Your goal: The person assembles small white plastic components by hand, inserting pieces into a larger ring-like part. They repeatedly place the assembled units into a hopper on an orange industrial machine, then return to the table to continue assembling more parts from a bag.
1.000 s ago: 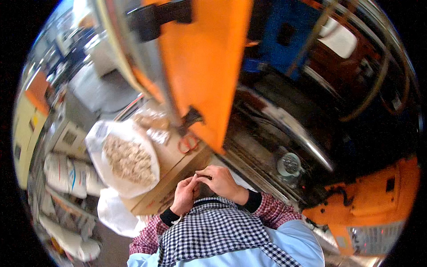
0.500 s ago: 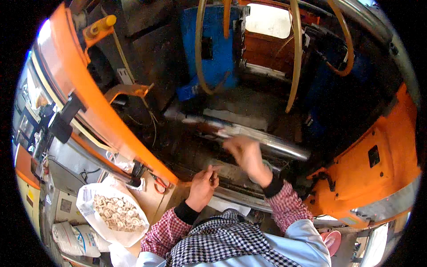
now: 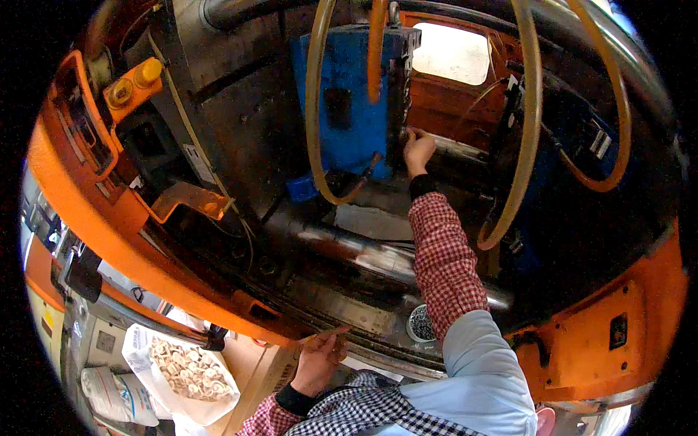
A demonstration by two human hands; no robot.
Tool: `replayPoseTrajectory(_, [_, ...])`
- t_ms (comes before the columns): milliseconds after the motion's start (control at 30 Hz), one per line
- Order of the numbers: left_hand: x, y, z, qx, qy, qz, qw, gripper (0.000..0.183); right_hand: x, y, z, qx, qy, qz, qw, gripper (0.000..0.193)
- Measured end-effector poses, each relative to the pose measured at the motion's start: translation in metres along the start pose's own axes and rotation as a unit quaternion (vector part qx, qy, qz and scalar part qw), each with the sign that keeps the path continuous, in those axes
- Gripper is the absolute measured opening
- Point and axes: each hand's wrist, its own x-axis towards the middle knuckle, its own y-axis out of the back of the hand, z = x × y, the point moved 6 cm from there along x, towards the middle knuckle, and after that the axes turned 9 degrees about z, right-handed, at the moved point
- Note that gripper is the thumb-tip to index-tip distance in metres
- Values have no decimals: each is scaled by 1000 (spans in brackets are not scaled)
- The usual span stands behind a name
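Nearby, the person's left hand (image 3: 320, 363) is hovering at six o'clock, partly curled, one finger pointing toward three; whether it is pinching anything, one cannot tell; toward half past seven, a white bag (image 3: 228, 394) is holding pale beige pieces (image 3: 190, 367); at five o'clock, a cup (image 3: 411, 334) of small dark parts (image 3: 422, 323) is showing just beside the red-checked right sleeve (image 3: 445, 254); beyond, a polished bar (image 3: 363, 251) is running beneath that arm; farther off, toward half past one, the right hand (image 3: 419, 150) is hovering by the three-o'clock edge of a blue block (image 3: 360, 109), fingertips bunching together; contact, or anything pinched there, is proving too unclear to tell; the block is standing at twelve o'clock, behind a looping yellowish hose (image 3: 313, 109).
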Motion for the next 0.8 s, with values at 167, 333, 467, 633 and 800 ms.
replayPoseTrajectory(167, [10, 1, -1, 24, -9, -21, 999, 31, 3, -22, 18, -13, 36, 49, 998, 22])
replayPoseTrajectory(333, [10, 6, 1, 48, -36, 10, 998, 31, -15, -16, -21, 39, -5, -83, 996, 23])
replayPoseTrajectory(467, [10, 6, 8, 203, -189, 17, 961, 24, -22, -6, -20, 151, -74, -77, 983, 26])
replayPoseTrajectory(633, [10, -8, 18, 266, -211, -10, 940, 21, -1, -10, 5, 59, 20, -197, 978, 42])
replayPoseTrajectory(800, [20, -18, 20, 13, -51, -2, 999, 25, -21, 73, -78, 84, 40, -190, 977, 31])
